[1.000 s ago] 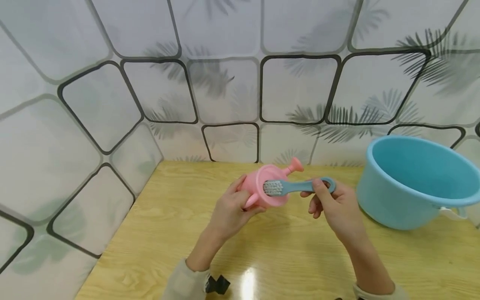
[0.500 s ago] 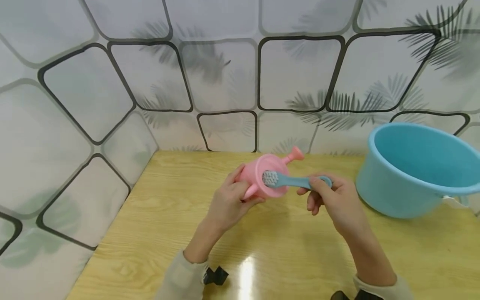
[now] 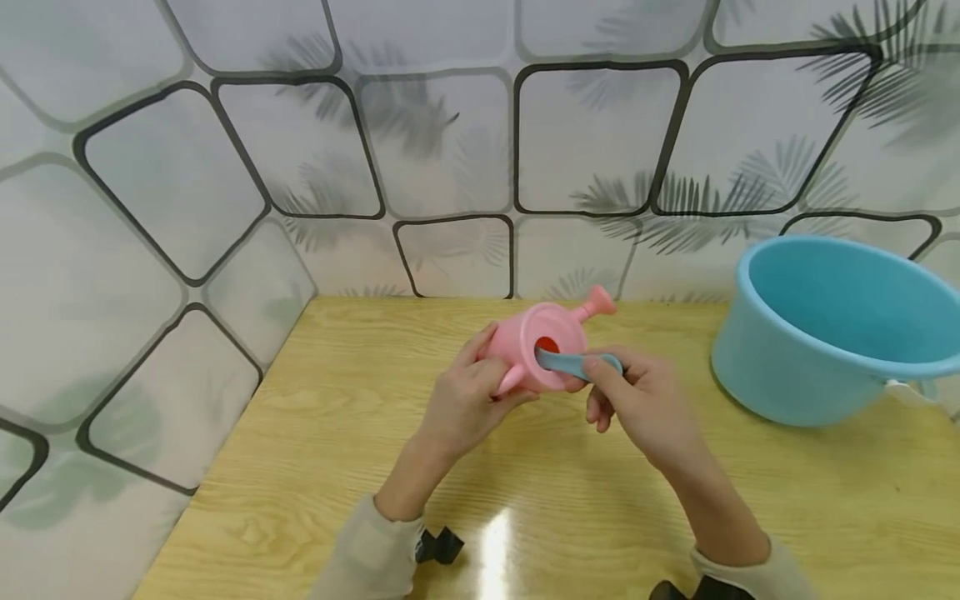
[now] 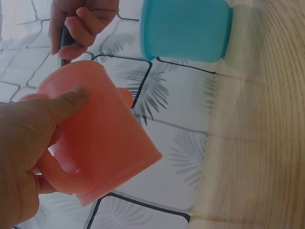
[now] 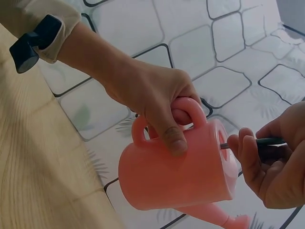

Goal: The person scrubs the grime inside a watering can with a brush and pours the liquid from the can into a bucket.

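Observation:
A pink toy watering can [image 3: 517, 342] is tilted above the table, its round opening facing me and its spout pointing up to the right. My left hand [image 3: 465, 400] grips it by the handle, with the thumb along its side in the right wrist view. Between thumb and fingers, my right hand [image 3: 648, 404] pinches the looped end of a blue brush [image 3: 566, 364]. The brush's bristled head is inside the can's opening, out of sight. In the left wrist view, the watering can [image 4: 102, 133] hides most of the brush.
A large light-blue bucket [image 3: 795, 358] stands on the wooden table [image 3: 315, 500] to the right of my right hand. Behind and to the left rises a wall [image 3: 442, 150] covered in a tile-and-leaf pattern.
The brush's bristles showed at the opening before; now its head has gone inside the watering can. My right hand has moved left, closer to the can. The head view has tilted slightly down.

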A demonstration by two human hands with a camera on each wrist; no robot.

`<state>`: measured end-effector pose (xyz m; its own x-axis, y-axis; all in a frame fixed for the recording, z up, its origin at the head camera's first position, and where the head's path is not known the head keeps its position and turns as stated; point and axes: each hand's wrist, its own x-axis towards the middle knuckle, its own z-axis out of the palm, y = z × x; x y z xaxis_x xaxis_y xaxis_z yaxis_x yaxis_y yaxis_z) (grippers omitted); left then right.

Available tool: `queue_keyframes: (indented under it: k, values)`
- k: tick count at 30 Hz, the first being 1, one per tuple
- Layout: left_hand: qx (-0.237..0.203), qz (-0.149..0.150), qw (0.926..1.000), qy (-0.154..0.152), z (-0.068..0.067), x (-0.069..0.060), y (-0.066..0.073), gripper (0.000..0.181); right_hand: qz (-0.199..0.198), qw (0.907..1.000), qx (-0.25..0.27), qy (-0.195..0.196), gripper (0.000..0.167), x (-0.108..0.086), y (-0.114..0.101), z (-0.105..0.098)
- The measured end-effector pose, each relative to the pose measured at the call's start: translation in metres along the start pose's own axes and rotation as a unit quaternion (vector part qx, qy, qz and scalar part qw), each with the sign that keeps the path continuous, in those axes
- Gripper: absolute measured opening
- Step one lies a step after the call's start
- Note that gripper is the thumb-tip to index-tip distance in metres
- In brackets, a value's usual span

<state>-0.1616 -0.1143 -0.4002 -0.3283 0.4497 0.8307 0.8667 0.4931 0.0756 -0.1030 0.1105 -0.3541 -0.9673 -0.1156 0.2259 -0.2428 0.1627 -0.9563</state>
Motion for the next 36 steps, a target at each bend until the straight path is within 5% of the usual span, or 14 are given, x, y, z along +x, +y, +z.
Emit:
queue_keyframes:
  k: [8,12,15,18,20,22,24,32,34,36]
  values:
    - [0.017,0.002,0.9998,0.009,0.002,-0.002,-0.001,0.050,-0.058,0.9931,-0.101,-0.014,0.017,0.002,-0.004,0.003]
    - [0.026,0.025,0.9991,0.023,0.002,-0.002,-0.003,0.050,-0.127,0.9792,-0.159,-0.007,0.010,0.004,-0.005,0.003]
    - [0.032,0.052,0.9973,0.041,0.003,0.000,-0.004,0.049,-0.234,0.9408,-0.245,0.017,0.016,0.007,-0.006,0.003]
    - [0.041,0.077,0.9942,0.063,0.004,0.002,-0.005,0.046,-0.333,0.8735,-0.352,0.041,0.028,0.010,-0.006,0.005]
    - [0.054,0.092,0.9912,0.079,0.003,0.004,-0.006,0.046,-0.370,0.8320,-0.410,0.046,0.031,0.011,-0.006,0.008]
    - [0.069,0.107,0.9876,0.093,0.003,0.005,-0.006,0.045,-0.381,0.8109,-0.442,0.039,0.033,0.011,-0.005,0.010]
    - [0.081,0.117,0.9849,0.100,0.003,0.005,-0.006,0.045,-0.373,0.8084,-0.454,0.028,0.035,0.011,-0.004,0.012]
    - [0.090,0.122,0.9845,0.088,0.006,0.000,-0.009,0.043,-0.304,0.8298,-0.468,-0.013,0.013,0.009,-0.004,0.014]
    - [0.093,0.130,0.9835,0.085,0.008,-0.001,-0.009,0.044,-0.282,0.8414,-0.459,-0.037,0.011,0.009,-0.004,0.014]
    - [0.096,0.134,0.9831,0.080,0.009,-0.001,-0.010,0.045,-0.260,0.8624,-0.430,-0.058,0.012,0.009,-0.004,0.013]
